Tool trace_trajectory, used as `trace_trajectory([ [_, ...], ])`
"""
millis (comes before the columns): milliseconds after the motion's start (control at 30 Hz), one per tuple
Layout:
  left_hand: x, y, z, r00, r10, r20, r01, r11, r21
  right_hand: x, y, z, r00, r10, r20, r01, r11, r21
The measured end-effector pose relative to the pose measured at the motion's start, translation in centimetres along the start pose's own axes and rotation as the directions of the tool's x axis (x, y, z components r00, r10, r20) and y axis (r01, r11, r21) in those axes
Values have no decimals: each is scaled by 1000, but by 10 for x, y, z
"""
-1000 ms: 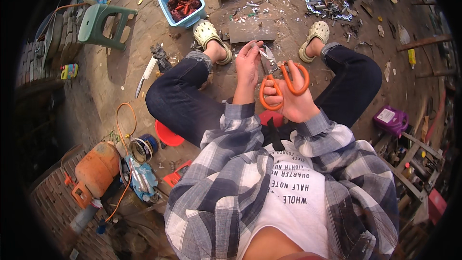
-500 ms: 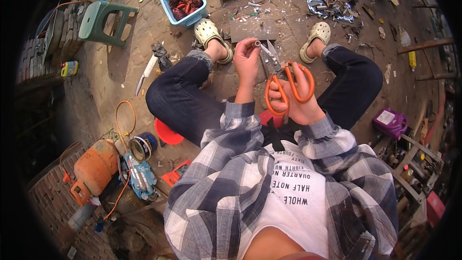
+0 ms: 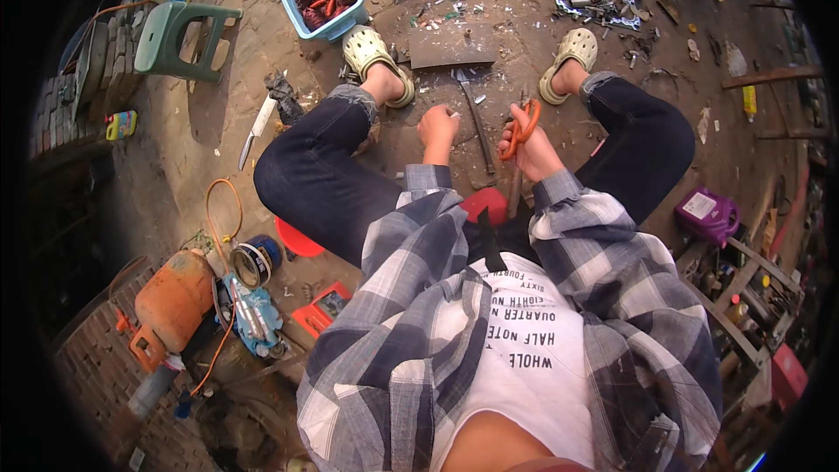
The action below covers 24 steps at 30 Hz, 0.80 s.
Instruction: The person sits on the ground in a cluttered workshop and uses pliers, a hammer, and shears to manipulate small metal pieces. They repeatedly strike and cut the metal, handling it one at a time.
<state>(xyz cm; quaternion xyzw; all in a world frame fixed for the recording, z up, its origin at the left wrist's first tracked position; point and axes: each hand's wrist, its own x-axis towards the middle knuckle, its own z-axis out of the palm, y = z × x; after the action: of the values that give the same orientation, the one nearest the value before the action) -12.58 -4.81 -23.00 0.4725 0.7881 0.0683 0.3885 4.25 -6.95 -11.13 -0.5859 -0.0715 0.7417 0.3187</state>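
My right hand (image 3: pixel 535 150) is wrapped round the orange handles of scissors (image 3: pixel 521 133), whose blades point away from me and look foreshortened. Left of it, my left hand (image 3: pixel 437 129) is closed, with a small pale metal piece (image 3: pixel 454 114) just showing at the fingertips. The two hands are apart, between my knees. On the ground between them lies a long, thin tool with a dark handle (image 3: pixel 478 127). Beyond it is a flat, dark metal plate (image 3: pixel 450 48) with scraps strewn around its far edge.
A blue bin (image 3: pixel 336 28) of reddish-brown scrap stands by my left shoe. A knife (image 3: pixel 258 129) lies left of my knee, near a green stool (image 3: pixel 162 42). Metal parts (image 3: pixel 599 4) are piled at far right. An orange gas cylinder (image 3: pixel 179 293) stands at lower left.
Both hands have moved apart and lower. The scissors have come away from the small metal piece and turned with their handles together. The tool on the ground is now uncovered.
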Motion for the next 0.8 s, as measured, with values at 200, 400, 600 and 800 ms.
trace_trajectory([
  [200, 10, -8, -1, 964, -81, -255, 33, 982, -187, 123, 10, -29, 961, -141, -237, -53, 750, -660],
  [400, 53, 12, 8, 927, 3, -375, -141, 929, -343, 163, -5, -21, 757, -588, -286, -42, 392, -919],
  [600, 109, 48, 35, 827, 121, -549, -255, 951, -175, 171, -3, -49, 518, -829, -211, 3, 248, -969],
  [800, 139, 73, 58, 827, 148, -542, -249, 961, -117, 157, 87, -101, 650, -353, -673, -410, 582, -702],
])
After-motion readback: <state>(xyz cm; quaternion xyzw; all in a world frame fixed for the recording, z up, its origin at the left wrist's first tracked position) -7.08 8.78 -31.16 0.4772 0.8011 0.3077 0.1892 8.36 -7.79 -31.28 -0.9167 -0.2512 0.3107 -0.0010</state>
